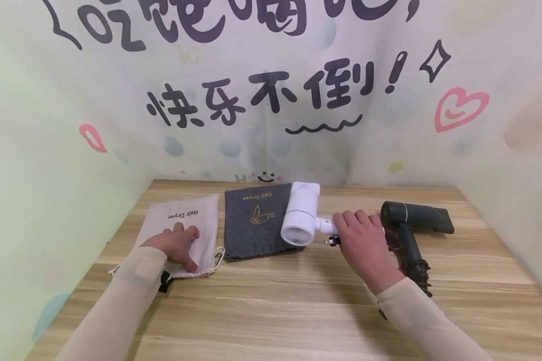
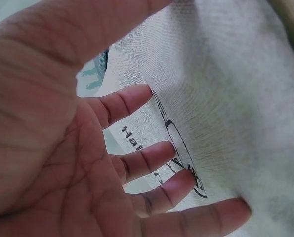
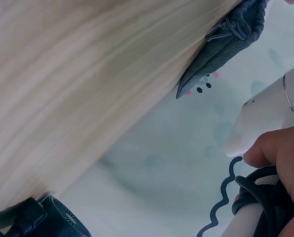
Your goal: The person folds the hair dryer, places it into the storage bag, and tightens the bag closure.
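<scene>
Right hand (image 1: 363, 245) gripped the white hair dryer (image 1: 303, 203) toward ten o'clock; left hand (image 1: 178, 246), spread, touched the pale bag (image 1: 206, 220) at eight o'clock. The protruding plug (image 1: 333, 241) could have snagged cloth.

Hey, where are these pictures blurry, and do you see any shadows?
Head view: mostly crisp, with a soft shadow on the table beside the right sleeve; left wrist view: the pale pouch blurs toward the picture's right edge, its printed letters clearer; right wrist view: the table grain looks smeared.
</scene>
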`<state>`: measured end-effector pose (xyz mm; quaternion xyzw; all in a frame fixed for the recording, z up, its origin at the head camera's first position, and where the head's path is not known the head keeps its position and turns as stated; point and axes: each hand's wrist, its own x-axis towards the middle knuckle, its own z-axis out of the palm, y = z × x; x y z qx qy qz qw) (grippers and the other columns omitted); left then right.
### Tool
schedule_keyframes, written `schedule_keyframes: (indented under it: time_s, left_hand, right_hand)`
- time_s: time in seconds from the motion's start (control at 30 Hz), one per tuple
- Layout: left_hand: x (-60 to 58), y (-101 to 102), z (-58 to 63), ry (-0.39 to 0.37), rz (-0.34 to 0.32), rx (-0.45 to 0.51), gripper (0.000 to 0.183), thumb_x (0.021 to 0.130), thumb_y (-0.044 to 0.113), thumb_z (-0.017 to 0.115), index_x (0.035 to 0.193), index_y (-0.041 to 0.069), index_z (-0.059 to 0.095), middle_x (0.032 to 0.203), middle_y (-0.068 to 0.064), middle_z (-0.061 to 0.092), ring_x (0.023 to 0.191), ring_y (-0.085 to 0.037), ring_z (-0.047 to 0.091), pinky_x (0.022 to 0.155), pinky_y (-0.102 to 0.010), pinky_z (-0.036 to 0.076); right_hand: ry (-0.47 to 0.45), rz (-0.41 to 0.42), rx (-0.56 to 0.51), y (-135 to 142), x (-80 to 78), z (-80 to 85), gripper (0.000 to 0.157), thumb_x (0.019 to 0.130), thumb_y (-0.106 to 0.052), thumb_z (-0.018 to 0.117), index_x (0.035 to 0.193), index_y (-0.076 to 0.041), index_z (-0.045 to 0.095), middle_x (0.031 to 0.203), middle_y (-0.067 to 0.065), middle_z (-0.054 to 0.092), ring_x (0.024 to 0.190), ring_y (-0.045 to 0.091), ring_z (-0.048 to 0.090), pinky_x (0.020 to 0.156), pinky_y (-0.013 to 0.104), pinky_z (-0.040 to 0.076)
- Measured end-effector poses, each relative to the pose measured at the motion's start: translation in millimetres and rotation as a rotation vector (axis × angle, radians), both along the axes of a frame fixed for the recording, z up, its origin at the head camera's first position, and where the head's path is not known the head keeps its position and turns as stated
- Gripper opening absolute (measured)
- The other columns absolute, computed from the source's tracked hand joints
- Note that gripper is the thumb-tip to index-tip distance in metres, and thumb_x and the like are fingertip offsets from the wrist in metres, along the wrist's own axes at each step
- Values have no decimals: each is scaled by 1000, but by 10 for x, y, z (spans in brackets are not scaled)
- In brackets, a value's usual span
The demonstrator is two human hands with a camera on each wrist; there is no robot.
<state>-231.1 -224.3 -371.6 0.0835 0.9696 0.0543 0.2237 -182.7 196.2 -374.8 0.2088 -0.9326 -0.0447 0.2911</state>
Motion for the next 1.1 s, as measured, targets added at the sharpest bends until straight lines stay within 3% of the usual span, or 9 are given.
schedule_keyframes:
  time_s: [0.23,0.4,0.5,0.67,0.77,0.87,1.1]
  left_hand:
    - [11,-60,-52,12,-18,9,90,65,46,90,137,9,50,117,-22,47,96,-37,50,80,-56,47]
    - [106,-103,-106,66,-63,57,82,71,43,86,136,5,54,126,-26,48,107,-43,51,89,-61,45]
    - [202,-38,-119,151,-97,81,72,74,38,83,131,2,58,125,-26,52,109,-45,52,90,-61,45]
    - [386,218,-68,389,-109,103,55,81,32,75,124,0,62,124,-26,55,114,-49,50,90,-69,40]
    - [470,386,6,507,-136,155,49,83,29,74,121,-1,63,126,-27,54,117,-50,49,93,-67,39]
    - [530,538,86,584,-175,227,46,85,27,74,119,-1,63,128,-26,54,119,-47,50,98,-59,40]
    - [637,864,247,724,-258,418,41,85,24,77,116,0,65,132,-24,53,126,-43,47,104,-54,38]
  right_hand:
    - [-20,0,-4,0,9,9,38,77,-9,83,104,-7,56,93,12,59,86,32,54,73,45,44]
    - [-31,-2,-1,0,24,20,40,77,-10,84,105,-7,56,93,12,59,86,31,53,74,44,44]
    - [-29,3,-8,3,31,15,40,76,-10,84,104,-7,56,93,11,60,86,31,53,73,44,43]
    - [-13,16,-13,-16,31,8,39,76,-10,84,104,-7,56,93,11,60,86,32,54,72,44,43]
    - [-8,11,-10,-34,40,16,40,76,-10,84,104,-7,56,93,12,60,87,32,55,72,44,43]
    - [-9,5,-9,-48,54,31,41,75,-11,85,105,-7,56,94,12,60,87,32,55,72,44,43]
    - [-11,4,-11,-69,70,67,42,76,-11,85,107,-8,57,96,11,60,88,31,55,72,44,44]
